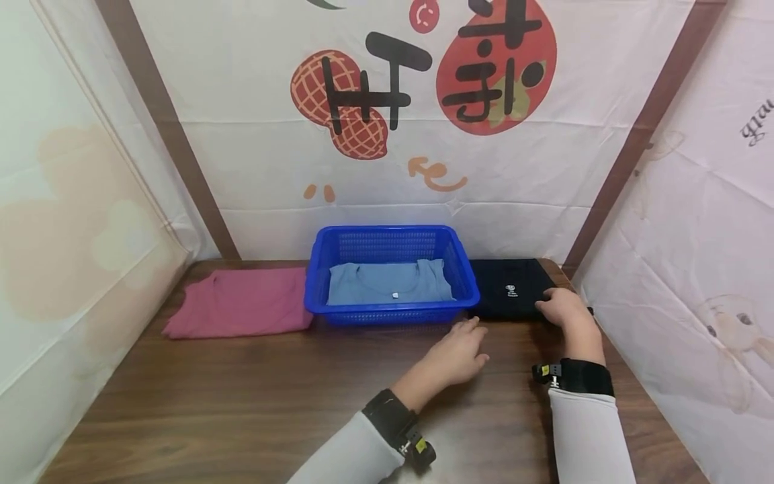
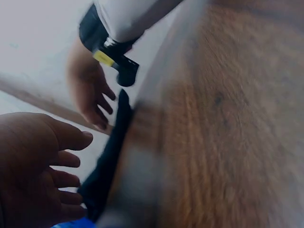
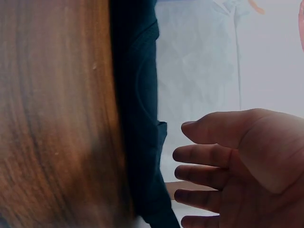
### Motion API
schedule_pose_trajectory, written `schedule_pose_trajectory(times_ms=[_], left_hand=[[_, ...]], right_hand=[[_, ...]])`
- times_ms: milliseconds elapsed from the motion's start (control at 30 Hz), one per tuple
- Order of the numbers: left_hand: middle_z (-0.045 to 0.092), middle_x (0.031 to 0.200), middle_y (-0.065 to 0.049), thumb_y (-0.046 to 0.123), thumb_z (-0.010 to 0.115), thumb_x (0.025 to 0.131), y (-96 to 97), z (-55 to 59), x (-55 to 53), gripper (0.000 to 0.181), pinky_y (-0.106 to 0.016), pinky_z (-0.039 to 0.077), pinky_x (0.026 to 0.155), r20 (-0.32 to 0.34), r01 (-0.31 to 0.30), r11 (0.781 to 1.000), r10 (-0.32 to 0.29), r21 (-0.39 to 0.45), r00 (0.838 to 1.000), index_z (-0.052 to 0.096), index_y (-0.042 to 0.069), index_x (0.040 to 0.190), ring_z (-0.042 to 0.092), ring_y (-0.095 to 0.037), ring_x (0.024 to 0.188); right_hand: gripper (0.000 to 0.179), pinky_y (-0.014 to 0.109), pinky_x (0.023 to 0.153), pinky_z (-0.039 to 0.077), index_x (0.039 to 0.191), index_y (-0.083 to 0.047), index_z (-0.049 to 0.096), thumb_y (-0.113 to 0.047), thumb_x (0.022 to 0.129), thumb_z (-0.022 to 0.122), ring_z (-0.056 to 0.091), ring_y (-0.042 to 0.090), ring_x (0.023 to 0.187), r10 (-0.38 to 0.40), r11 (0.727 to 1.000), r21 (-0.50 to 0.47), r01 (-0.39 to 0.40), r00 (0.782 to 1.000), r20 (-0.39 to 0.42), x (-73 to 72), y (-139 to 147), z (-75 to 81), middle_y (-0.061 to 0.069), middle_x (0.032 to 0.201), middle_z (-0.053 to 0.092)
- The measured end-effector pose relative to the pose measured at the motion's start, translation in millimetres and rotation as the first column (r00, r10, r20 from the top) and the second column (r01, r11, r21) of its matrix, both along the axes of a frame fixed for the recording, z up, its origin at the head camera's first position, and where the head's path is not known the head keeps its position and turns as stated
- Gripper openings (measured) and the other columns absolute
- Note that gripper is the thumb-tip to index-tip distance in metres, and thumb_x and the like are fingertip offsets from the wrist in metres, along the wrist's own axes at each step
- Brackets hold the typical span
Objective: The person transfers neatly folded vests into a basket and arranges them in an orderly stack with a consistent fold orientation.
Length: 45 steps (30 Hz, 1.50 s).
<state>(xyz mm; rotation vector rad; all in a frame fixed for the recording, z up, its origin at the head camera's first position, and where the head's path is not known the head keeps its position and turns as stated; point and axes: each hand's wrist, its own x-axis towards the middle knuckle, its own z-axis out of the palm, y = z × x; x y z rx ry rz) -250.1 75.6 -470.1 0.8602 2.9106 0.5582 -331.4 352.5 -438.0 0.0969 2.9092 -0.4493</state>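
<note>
A folded black shirt point(image 1: 492, 286) with a small white print lies on the table at the right of the basket. My right hand point(image 1: 567, 310) is over its right edge; in the right wrist view the fingers point(image 3: 202, 175) are extended beside the dark cloth, with nothing between them and the thumb. My left hand point(image 1: 456, 353) hovers in front of the basket's right front corner, near the shirt's left end. Its fingers point(image 2: 66, 179) are spread and hold nothing. Inside the blue basket point(image 1: 387, 316) lies a folded light-blue shirt point(image 1: 387, 282).
A folded pink shirt point(image 1: 242, 302) lies left of the basket. The brown wooden table point(image 1: 242, 403) reaches back to a printed white cloth wall point(image 1: 254, 168), with further cloth walls at both sides.
</note>
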Motion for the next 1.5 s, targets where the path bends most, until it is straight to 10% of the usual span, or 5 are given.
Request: schedule_pose_trajectory(times_ms=[233,600,1000,1267,1500], left_hand=[[0.027,0.168,-0.005,0.033,0.061,0.103,11.2,-14.0,-11.1,0.054,-0.04,0.03,0.123,0.011,-0.08,0.996,0.08,-0.028,0.997,0.048,0.019,0.153,0.023,-0.026,0.156],[0.006,0.173,-0.003,0.037,0.059,0.104,27.7,-25.3,-28.7,0.063,-0.042,0.039,0.118,-0.086,-0.033,0.994,0.023,-0.107,0.996,0.035,0.025,0.16,0.017,-0.029,0.158],[0.048,0.153,-0.008,0.031,0.051,0.106,40.4,-14.2,-38.6,0.059,-0.036,0.046,0.111,-0.146,-0.096,0.955,0.056,-0.282,0.988,0.035,0.01,0.159,0.047,-0.027,0.14],[0.056,0.124,-0.003,0.019,0.051,0.106,38.2,-10.7,-30.0,0.028,-0.03,0.054,0.086,-0.269,-0.098,0.936,0.004,-0.338,0.963,0.069,0.014,0.127,0.054,-0.023,0.111],[0.047,0.139,-0.002,0.026,0.051,0.105,31.4,-8.8,-23.9,0.028,-0.038,0.037,0.113,-0.277,-0.041,0.894,-0.094,-0.447,0.956,0.074,0.022,0.12,0.043,-0.023,0.132]], right_hand=[[0.058,0.065,0.108,0.039,0.143,0.011,0.049,-0.031,0.103,0.051,0.042,0.056,0.135,-0.004,1.0,0.023,0.003,0.999,0.044,-0.5,-6.0,-8.1,0.038,0.145,0.046],[0.049,0.064,0.104,0.044,0.133,0.007,0.061,-0.029,0.1,0.057,0.052,0.051,0.127,-0.036,0.998,0.048,0.031,0.995,0.095,2.4,-5.4,-7.6,0.033,0.136,0.057],[0.049,0.061,0.1,0.047,0.127,0.004,0.066,-0.035,0.099,0.058,0.058,0.048,0.12,-0.027,0.998,0.058,0.022,0.997,0.073,5.0,-1.7,-4.7,0.029,0.133,0.061],[0.041,0.057,0.094,0.051,0.117,0.001,0.072,-0.034,0.098,0.061,0.063,0.042,0.11,-0.045,0.997,0.072,0.04,0.996,0.072,7.9,-0.7,-3.3,0.026,0.124,0.067],[0.042,0.058,0.09,0.051,0.122,0.001,0.067,-0.032,0.096,0.067,0.06,0.042,0.109,-0.035,0.995,0.1,0.025,0.995,0.095,14.4,-0.1,-8.1,0.029,0.126,0.059]])
